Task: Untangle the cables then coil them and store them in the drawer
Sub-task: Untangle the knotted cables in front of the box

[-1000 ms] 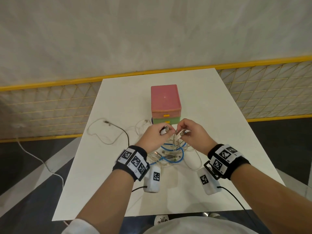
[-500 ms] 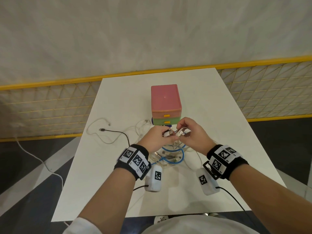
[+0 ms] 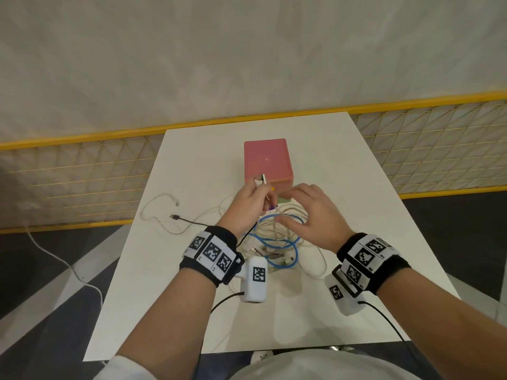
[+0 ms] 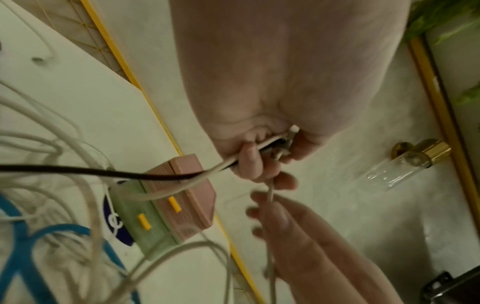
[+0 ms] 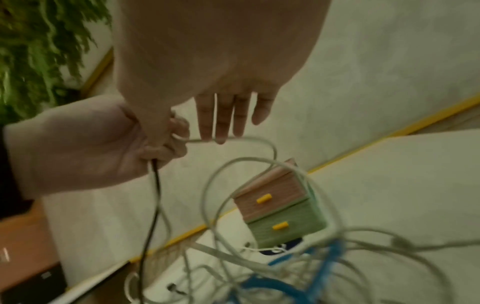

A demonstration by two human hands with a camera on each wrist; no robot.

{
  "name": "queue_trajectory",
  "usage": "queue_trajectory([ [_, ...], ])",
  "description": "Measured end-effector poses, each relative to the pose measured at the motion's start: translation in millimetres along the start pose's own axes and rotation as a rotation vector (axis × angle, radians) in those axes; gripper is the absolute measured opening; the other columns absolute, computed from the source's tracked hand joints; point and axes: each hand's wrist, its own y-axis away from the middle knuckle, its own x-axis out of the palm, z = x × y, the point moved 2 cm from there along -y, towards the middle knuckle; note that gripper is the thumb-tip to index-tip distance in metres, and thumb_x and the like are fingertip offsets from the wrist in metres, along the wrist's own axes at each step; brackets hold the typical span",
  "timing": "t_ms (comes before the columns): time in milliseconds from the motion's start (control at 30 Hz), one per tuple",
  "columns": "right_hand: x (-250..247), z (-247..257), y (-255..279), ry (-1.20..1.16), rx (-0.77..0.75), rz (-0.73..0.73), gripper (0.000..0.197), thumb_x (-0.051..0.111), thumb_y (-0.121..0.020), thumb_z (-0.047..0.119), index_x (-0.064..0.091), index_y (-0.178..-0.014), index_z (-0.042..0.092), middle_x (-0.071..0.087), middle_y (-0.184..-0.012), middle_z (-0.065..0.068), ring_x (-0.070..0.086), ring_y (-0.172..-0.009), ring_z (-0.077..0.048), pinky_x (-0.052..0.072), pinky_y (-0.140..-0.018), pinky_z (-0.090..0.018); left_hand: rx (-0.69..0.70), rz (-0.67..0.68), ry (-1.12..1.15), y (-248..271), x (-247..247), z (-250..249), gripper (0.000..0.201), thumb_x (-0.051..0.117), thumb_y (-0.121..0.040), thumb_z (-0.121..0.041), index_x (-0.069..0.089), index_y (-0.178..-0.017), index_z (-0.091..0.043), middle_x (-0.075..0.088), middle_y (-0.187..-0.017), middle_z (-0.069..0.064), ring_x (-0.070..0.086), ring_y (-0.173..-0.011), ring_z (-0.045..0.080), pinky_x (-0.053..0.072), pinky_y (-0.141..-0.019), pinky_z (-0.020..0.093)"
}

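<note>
A tangle of white, blue and black cables (image 3: 277,242) lies on the white table (image 3: 370,215), in front of a small drawer unit (image 3: 267,160) with a pink upper drawer and a green lower one, both closed (image 5: 278,205). My left hand (image 3: 251,200) is raised above the tangle and grips several cable ends (image 4: 272,150), white ones and a black one (image 4: 78,170). My right hand (image 3: 307,212) hovers beside it with straight fingers (image 5: 228,119). A thin white cable (image 4: 270,191) hangs from the left hand and brushes the right fingertips.
A loose white cable loop (image 3: 153,215) and a black USB plug (image 3: 175,216) lie on the table's left part. A yellow mesh fence (image 3: 82,171) and a pale wall stand behind the table. Another white cable (image 3: 55,259) runs over the dark floor at the left.
The hands were pinching plugs together over the tangle. The left hand has since lifted up and away with the cable ends, while the right hand let go and spread its fingers.
</note>
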Motion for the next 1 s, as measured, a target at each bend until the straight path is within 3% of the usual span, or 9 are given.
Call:
queue_trajectory([
  [67, 7.8, 9.0, -10.4, -0.170, -0.085, 0.056, 0.026, 0.061, -0.088, 0.036, 0.062, -0.108, 0.020, 0.063, -0.108, 0.009, 0.058, -0.096, -0.011, 0.043, -0.085, -0.023, 0.080, -0.023, 0.013, 1.3, 2.4, -15.1, 0.032, 0.039, -0.103, -0.032, 0.046, -0.082, -0.008, 0.049, -0.066, 0.001, 0.043, -0.056, 0.010, 0.041, -0.061, 0.022],
  [167, 17.6, 17.7, -15.1, -0.351, 0.048, 0.179, 0.017, 0.045, -0.098, 0.017, 0.060, -0.094, 0.009, 0.059, -0.074, 0.000, 0.059, -0.070, -0.018, 0.044, -0.066, -0.021, 0.177, -0.116, 0.045, 1.5, -1.4, -32.5, 0.048, 0.042, -0.098, -0.049, 0.042, -0.063, -0.017, 0.042, -0.057, -0.004, 0.044, -0.058, 0.016, 0.044, -0.067, 0.036],
  [233, 19.6, 11.5, -10.0, -0.311, 0.114, 0.255, 0.024, 0.036, -0.101, 0.022, 0.054, -0.092, 0.009, 0.057, -0.073, -0.006, 0.055, -0.066, -0.019, 0.044, -0.064, -0.024, 0.186, -0.212, 0.239, 2.0, -11.8, -41.6, 0.043, 0.048, -0.100, -0.040, 0.039, -0.063, -0.020, 0.035, -0.049, -0.010, 0.035, -0.048, 0.012, 0.042, -0.055, 0.028],
  [333, 17.2, -8.4, 2.1, -0.279, 0.153, 0.332, 0.027, 0.031, -0.102, 0.026, 0.048, -0.090, 0.008, 0.051, -0.072, 0.006, 0.048, -0.060, -0.003, 0.041, -0.063, -0.022, 0.156, -0.351, 0.414, 7.0, -42.9, -56.6, 0.034, 0.060, -0.095, -0.027, 0.041, -0.067, -0.027, 0.029, -0.047, -0.013, 0.021, -0.040, 0.008, 0.021, -0.040, 0.022],
  [433, 13.6, -18.7, 5.2, -0.287, 0.201, 0.334, 0.031, 0.033, -0.101, 0.029, 0.048, -0.083, 0.009, 0.047, -0.066, 0.006, 0.046, -0.060, -0.003, 0.038, -0.063, -0.018, 0.260, -0.337, -0.095, 11.1, -59.9, -57.9, 0.027, 0.065, -0.091, -0.034, 0.051, -0.069, -0.026, 0.043, -0.057, -0.013, 0.034, -0.048, 0.012, 0.030, -0.046, 0.023],
  [567, 7.0, -9.0, -9.6, -0.308, 0.189, 0.197, 0.030, 0.037, -0.100, 0.032, 0.050, -0.075, 0.021, 0.054, -0.069, -0.002, 0.047, -0.061, -0.008, 0.040, -0.065, -0.024, 0.154, 0.071, -0.629, 16.0, -31.2, -32.5, 0.025, 0.058, -0.092, -0.045, 0.068, -0.105, -0.027, 0.061, -0.090, -0.014, 0.055, -0.074, 0.008, 0.041, -0.062, 0.015],
  [667, -0.7, -0.9, -18.8, -0.290, 0.150, 0.180, 0.028, 0.039, -0.100, 0.029, 0.048, -0.074, 0.030, 0.051, -0.063, 0.014, 0.046, -0.059, -0.002, 0.038, -0.061, -0.017, 0.031, 0.212, -0.864, 19.1, -25.8, -17.2, 0.037, 0.051, -0.095, -0.049, 0.066, -0.084, -0.018, 0.052, -0.067, -0.009, 0.048, -0.056, 0.010, 0.032, -0.052, 0.023],
  [867, 6.2, -18.7, -9.3, -0.322, 0.196, 0.275, 0.025, 0.033, -0.102, 0.026, 0.044, -0.080, 0.021, 0.045, -0.071, 0.008, 0.042, -0.065, -0.011, 0.041, -0.068, -0.031, 0.167, -0.374, -0.808, 10.5, -77.9, -27.4, 0.033, 0.050, -0.095, -0.048, 0.051, -0.071, -0.025, 0.055, -0.061, -0.004, 0.053, -0.061, 0.024, 0.033, -0.057, 0.029],
  [1000, 8.5, -18.3, -11.9, -0.340, 0.278, 0.252, 0.026, 0.036, -0.101, 0.025, 0.049, -0.078, 0.022, 0.045, -0.068, 0.002, 0.041, -0.059, -0.012, 0.042, -0.062, -0.038, 0.122, -0.556, -0.825, 16.0, -81.2, -19.0, 0.019, 0.056, -0.095, -0.035, 0.061, -0.109, -0.022, 0.067, -0.078, 0.003, 0.063, -0.079, 0.033, 0.046, -0.062, 0.035],
])
